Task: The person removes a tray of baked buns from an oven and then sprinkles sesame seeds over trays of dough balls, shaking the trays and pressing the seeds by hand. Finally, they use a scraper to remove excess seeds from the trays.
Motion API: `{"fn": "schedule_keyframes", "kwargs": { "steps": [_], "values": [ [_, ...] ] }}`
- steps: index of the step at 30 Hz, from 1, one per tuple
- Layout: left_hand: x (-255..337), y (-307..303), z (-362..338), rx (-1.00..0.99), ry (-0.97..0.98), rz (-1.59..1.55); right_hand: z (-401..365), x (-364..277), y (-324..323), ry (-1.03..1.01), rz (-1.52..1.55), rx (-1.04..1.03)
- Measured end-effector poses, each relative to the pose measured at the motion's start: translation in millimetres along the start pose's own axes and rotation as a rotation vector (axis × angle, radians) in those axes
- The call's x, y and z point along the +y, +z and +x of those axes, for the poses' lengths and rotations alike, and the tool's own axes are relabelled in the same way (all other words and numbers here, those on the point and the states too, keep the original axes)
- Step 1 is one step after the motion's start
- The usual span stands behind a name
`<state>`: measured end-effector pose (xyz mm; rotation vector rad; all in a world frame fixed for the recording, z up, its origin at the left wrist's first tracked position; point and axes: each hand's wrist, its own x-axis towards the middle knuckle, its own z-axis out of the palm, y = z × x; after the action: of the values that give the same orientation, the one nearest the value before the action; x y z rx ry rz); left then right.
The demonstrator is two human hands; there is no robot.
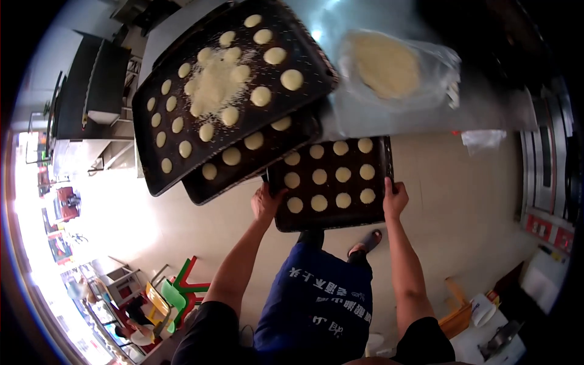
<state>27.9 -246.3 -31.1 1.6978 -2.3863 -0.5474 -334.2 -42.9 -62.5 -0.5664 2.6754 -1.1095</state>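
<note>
Near tray (356, 185): pale rounds (319, 176); top far-left tray (207, 152): rounds and grains (213, 85); far-right bag (435, 67): grains. Arms (236, 263) outstretched, left hand (266, 202) and right hand (395, 199) pinch near tray's sides.

Arms (238, 261) reach forward — left hand (265, 203) and right hand (395, 199) apart, fingers (400, 190) bent.

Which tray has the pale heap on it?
The uppermost tray: a pale granular heap lies near its middle. The partly covered tray below and the held tray show only separate rounds.
</note>
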Motion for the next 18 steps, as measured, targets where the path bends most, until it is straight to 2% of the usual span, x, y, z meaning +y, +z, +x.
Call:
{"fn": "schedule_keyframes", "kwargs": {
  "steps": [2, 3, 4, 5, 6, 7, 8, 10, 11, 14, 18],
  "values": [
    [-20.4, -12.0, 23.9, 0.041, -0.068, -0.022, 21.4, -33.8, 35.2, -0.068, 0.010, -0.012],
    [-31.3, -17.4, 31.5, -0.044, -0.157, -0.061, 30.8, -51.4, 52.9, -0.092, 0.018, -0.058],
    [-59.2, -1.6, 35.3, -0.030, -0.176, -0.065, 35.9, -67.2, 68.6, -0.119, 0.026, -0.106],
    [-100.6, 35.5, 39.3, 0.174, 0.003, -0.192, 43.6, -78.7, 86.8, -0.140, 0.029, -0.118],
    [-116.2, 44.4, 44.9, 0.377, 0.186, -0.311, 49.7, -81.2, 109.1, -0.270, 0.006, -0.063],
    [-133.1, 50.7, 45.5, 0.312, 0.138, -0.549, 53.6, -83.2, 130.5, -0.399, -0.016, -0.004],
    [-128.4, 33.2, 51.6, 0.191, 0.027, -0.749, 57.5, -86.5, 145.3, -0.411, -0.016, -0.009],
    [-127.8, 15.1, 54.6, 0.070, -0.088, -1.062, 60.8, -88.6, 172.3, -0.500, -0.103, -0.057],
    [-129.9, 9.6, 55.5, 0.042, -0.105, -1.149, 63.1, -69.8, 188.6, -0.587, -0.159, -0.103],
    [-132.9, 4.9, 48.9, -0.006, -0.136, -1.341, 69.9, -85.8, 202.5, -0.650, -0.168, -0.242],
    [-117.7, 0.4, 33.1, -0.030, -0.172, -1.496, 71.4, -123.6, 173.8, -0.629, -0.106, -0.335]
  ]
}}
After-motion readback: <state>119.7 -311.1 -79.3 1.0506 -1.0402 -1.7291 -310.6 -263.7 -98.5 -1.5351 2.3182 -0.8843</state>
